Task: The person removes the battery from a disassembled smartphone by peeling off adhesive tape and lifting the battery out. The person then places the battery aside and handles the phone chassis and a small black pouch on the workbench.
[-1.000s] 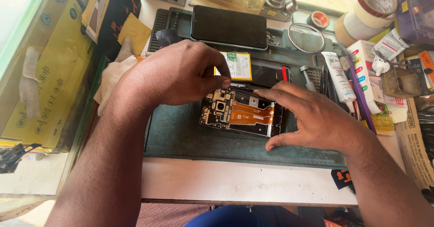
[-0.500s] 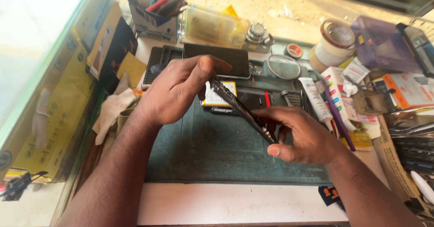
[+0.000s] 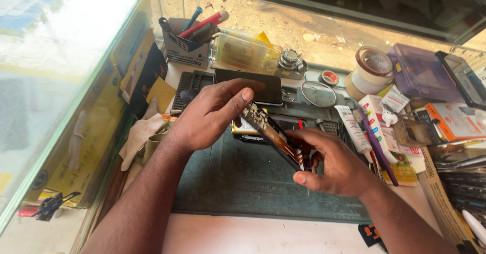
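— Where was the opened phone (image 3: 273, 135)?
— Lifted edge-on above the green mat (image 3: 238, 183); the right hand (image 3: 336, 165) gripped its lower end, the left hand (image 3: 212, 115) pinched the top.
— How would it handle?
— Light, thin, probably fragile; better held by the edges.

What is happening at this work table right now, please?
A person holds an opened phone tilted up on its edge above the green work mat. The left hand grips its upper end and the right hand supports the lower end. Its circuit boards and an orange flex strip are exposed. Another dark phone lies flat behind, among tape rolls, tools and small boxes.
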Action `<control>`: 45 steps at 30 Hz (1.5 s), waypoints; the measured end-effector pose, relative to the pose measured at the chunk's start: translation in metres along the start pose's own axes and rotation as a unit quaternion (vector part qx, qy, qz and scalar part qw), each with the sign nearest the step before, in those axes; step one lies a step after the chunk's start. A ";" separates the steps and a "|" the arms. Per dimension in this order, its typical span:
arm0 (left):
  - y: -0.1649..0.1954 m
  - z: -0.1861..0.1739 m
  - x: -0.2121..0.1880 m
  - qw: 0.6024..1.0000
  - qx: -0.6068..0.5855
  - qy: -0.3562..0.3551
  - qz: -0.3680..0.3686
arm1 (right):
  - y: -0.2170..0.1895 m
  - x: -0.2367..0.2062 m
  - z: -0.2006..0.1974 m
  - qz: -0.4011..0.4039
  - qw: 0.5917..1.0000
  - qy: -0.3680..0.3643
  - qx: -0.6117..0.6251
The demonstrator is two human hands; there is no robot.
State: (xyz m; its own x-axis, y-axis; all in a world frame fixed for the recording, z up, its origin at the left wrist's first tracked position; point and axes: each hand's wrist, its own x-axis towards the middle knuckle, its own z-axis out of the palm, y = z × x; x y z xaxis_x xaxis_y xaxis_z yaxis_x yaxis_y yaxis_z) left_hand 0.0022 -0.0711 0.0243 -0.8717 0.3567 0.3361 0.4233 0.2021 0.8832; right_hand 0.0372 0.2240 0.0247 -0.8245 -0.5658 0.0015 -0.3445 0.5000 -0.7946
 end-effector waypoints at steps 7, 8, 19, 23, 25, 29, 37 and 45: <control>-0.015 0.013 0.000 0.995 -0.043 0.065 0.059 | -0.012 -0.003 0.004 -0.137 0.953 0.166 -0.213; -0.017 0.013 0.001 0.995 -0.045 0.069 0.054 | -0.013 -0.004 0.004 -0.124 0.952 0.176 -0.217; 0.005 0.007 0.008 0.986 -0.022 0.016 -0.165 | -0.019 -0.001 0.001 -0.141 0.927 0.218 -0.269; 0.004 0.009 0.009 0.985 -0.045 0.004 -0.166 | -0.018 0.000 0.003 -0.133 0.932 0.211 -0.261; 0.001 0.009 0.009 0.986 -0.058 0.005 -0.157 | -0.017 0.001 0.004 -0.118 0.937 0.206 -0.255; -0.005 0.011 0.009 0.991 -0.061 0.005 -0.115 | -0.017 0.001 0.004 -0.118 0.940 0.201 -0.249; -0.005 0.013 0.008 0.990 -0.050 0.005 -0.130 | -0.015 -0.002 0.003 -0.130 0.940 0.197 -0.245; -0.010 0.014 0.008 0.993 -0.053 -0.002 -0.102 | -0.018 0.000 0.004 -0.112 0.945 0.192 -0.240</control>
State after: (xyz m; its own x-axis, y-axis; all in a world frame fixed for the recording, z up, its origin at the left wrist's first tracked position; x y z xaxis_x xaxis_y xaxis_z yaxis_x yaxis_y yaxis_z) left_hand -0.0059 -0.0576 0.0132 -0.9356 0.3219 0.1449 0.2088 0.1734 0.9625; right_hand 0.0457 0.2125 0.0365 -0.7767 -0.4591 0.4313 -0.6181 0.6873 -0.3815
